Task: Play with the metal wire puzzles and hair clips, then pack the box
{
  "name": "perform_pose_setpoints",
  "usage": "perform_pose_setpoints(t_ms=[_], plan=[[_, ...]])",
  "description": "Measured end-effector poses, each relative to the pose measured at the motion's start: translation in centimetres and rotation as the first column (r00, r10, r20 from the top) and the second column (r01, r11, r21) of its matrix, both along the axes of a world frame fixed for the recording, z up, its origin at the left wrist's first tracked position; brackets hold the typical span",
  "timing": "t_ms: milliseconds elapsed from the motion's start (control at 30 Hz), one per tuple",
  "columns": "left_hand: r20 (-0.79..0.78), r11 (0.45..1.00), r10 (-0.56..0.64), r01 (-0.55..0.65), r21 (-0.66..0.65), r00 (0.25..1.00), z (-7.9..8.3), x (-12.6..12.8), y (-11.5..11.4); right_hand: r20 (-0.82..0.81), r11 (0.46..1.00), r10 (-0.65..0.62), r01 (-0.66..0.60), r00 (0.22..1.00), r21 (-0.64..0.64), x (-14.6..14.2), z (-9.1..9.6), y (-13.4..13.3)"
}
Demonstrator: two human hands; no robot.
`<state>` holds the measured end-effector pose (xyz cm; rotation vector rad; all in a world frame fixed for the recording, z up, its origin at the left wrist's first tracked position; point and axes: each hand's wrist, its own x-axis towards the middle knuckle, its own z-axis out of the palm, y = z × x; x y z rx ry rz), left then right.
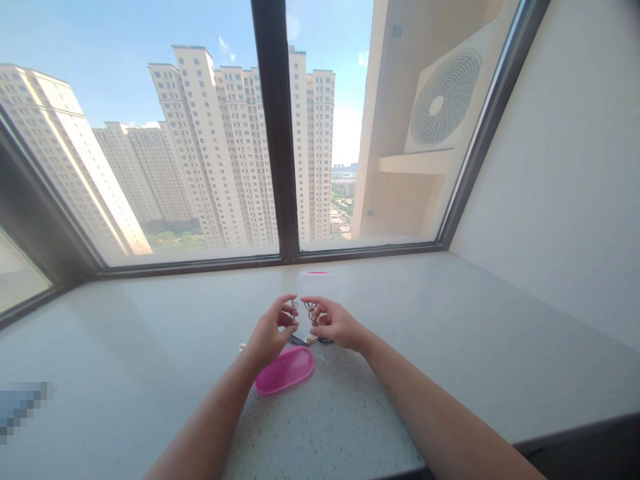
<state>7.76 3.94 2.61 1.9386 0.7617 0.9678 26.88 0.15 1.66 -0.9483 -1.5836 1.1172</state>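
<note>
Facing each other, the left hand [270, 330] pinches a thin metal piece [294, 312] and the right hand [339, 323] a looped, brownish metal piece [311, 311], both between the hands and too small to make out fully. Below, slim dark-and-white items [299, 341] lie partly hidden beside a shallow pink oval tray [290, 370].

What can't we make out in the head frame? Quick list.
All head view:
Metal pieces in left hand and right hand: too small to identify, partly covered by fingers.
Pink tray: part hidden by left arm.
Dark items: partly hidden by the hands.
Blue-grey patch: pixelated, cut by left edge.
</note>
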Motion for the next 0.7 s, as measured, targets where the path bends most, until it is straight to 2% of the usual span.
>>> perform_pose_setpoints(t_ms=[167,467,700], plan=[[0.041,0.996,-0.042,0.045,-0.072,0.998,-0.03,0.07,-0.12,0.011,1.000,0.000,0.000,1.000,0.006,0.09,-0.02,0.10],[0.068,0.993,-0.050,0.057,-0.107,0.996,-0.25,0.17,0.04,-0.049,1.000,-0.002,0.000,0.999,-0.025,-0.14,-0.25,0.14],[0.069,0.990,-0.060,0.068,-0.121,0.996,-0.26,0.18,-0.03,0.074,0.988,-0.151,0.148,0.986,0.045,-0.46,-0.26,0.31]])
